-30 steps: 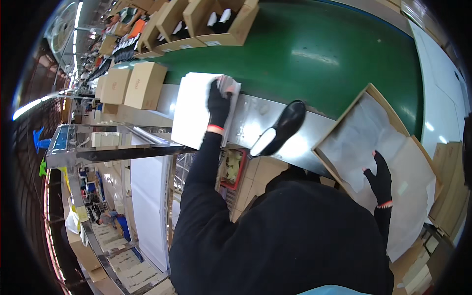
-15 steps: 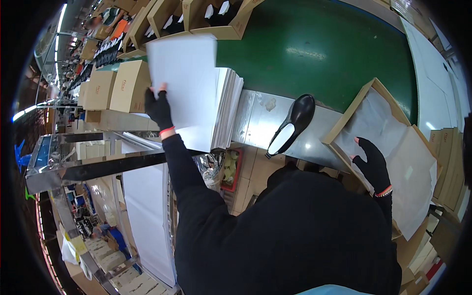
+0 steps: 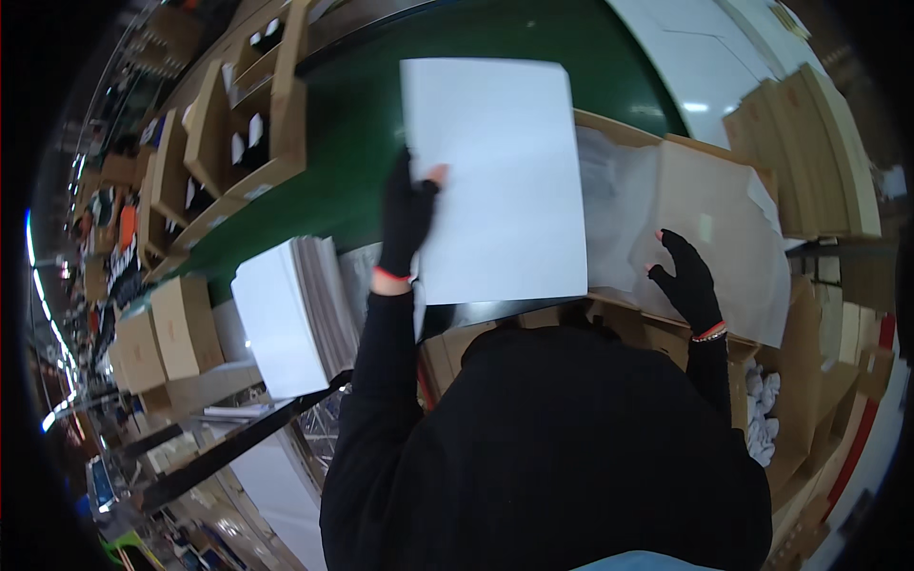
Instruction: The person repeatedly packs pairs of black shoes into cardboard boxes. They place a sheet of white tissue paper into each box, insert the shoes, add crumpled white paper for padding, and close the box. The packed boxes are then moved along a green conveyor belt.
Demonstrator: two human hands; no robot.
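Observation:
In a black fingerless glove, my left hand (image 3: 407, 221) grips the left edge of a large white paper sheet (image 3: 502, 181), thumb on its face and the other fingers mostly hidden. The sheet hangs over the bench, its right edge in front of an open cardboard box (image 3: 619, 130). White tissue paper (image 3: 721, 224) lines that box and spreads over its sides. Above the tissue, my gloved right hand (image 3: 687, 285) is open, thumb and fingers apart, holding nothing. A thick stack of white sheets (image 3: 278, 319) lies left of my left forearm.
A green work surface (image 3: 357, 114) runs behind the bench. Open boxes with dark shoes (image 3: 252, 147) stand at far left, closed brown boxes (image 3: 186, 324) nearer. Flat cardboard pieces (image 3: 800, 157) lean at far right. A dark metal rail (image 3: 238, 447) crosses at lower left.
My left hand has carried the white sheet from over the stack rightward to the tissue-lined box. The view has turned, and the black shoe on the bench is out of sight. My right hand stays open.

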